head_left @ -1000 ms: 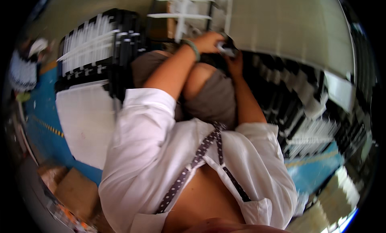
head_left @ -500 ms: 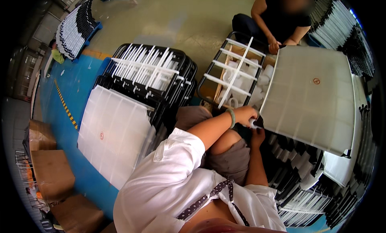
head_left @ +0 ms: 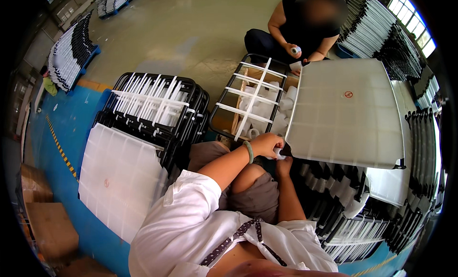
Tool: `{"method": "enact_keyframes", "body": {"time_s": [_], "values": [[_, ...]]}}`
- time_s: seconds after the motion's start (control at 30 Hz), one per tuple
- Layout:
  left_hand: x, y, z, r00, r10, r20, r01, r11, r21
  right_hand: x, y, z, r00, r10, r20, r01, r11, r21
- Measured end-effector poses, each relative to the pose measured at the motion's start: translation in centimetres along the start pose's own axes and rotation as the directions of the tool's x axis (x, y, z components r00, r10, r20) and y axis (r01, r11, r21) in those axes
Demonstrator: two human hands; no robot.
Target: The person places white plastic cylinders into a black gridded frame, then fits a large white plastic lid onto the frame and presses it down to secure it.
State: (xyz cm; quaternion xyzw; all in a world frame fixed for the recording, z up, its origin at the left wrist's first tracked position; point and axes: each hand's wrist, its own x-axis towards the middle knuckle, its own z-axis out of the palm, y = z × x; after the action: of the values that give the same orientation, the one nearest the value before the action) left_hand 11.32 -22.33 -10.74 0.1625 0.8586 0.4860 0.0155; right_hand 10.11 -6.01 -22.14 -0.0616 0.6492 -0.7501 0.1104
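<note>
My left hand, with a green bangle at its wrist, is closed on a small white roll at the near-left corner of a translucent panel in a black frame. From below, the fingers of my right hand pinch at the same roll and corner; the exact hold is partly hidden. Just beyond my hands a carton holds several white rolls. A black frame with white slats lies over that carton.
Across from me a person in black holds a white roll near the panel's far corner. Stacked slatted frames and a translucent panel stand at left. More folded frames fill the lower right; cardboard boxes sit lower left.
The view has shifted, so the scene sits farther left. My hands remain at the panel corner. The other person has lifted one hand with a white roll in it.
</note>
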Motion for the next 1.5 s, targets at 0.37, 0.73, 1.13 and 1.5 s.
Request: {"method": "enact_keyframes", "body": {"time_s": [0.37,0.73,1.13,1.5], "values": [[0.1,0.1,0.2,0.982,0.108,-0.154,-0.055,0.948,0.312,-0.4,-1.4,0.7,0.96,0.258,0.112,-0.276,0.791,0.546],[0.3,-0.2,0.6,0.978,-0.181,0.104,0.148,0.953,0.263,0.0,-0.1,-0.4,0.978,0.181,-0.1,-0.175,0.982,0.066],[-1.8,-1.3,1.0,0.974,-0.156,-0.162,0.176,0.977,0.118,-2.6,-2.4,-0.9,0.936,0.073,0.344,-0.023,0.989,-0.149],[-3.4,-1.1,0.0,0.997,-0.072,0.007,0.068,0.965,0.254,-3.2,-1.9,1.1,0.997,-0.077,0.005,0.071,0.892,-0.447]]}}
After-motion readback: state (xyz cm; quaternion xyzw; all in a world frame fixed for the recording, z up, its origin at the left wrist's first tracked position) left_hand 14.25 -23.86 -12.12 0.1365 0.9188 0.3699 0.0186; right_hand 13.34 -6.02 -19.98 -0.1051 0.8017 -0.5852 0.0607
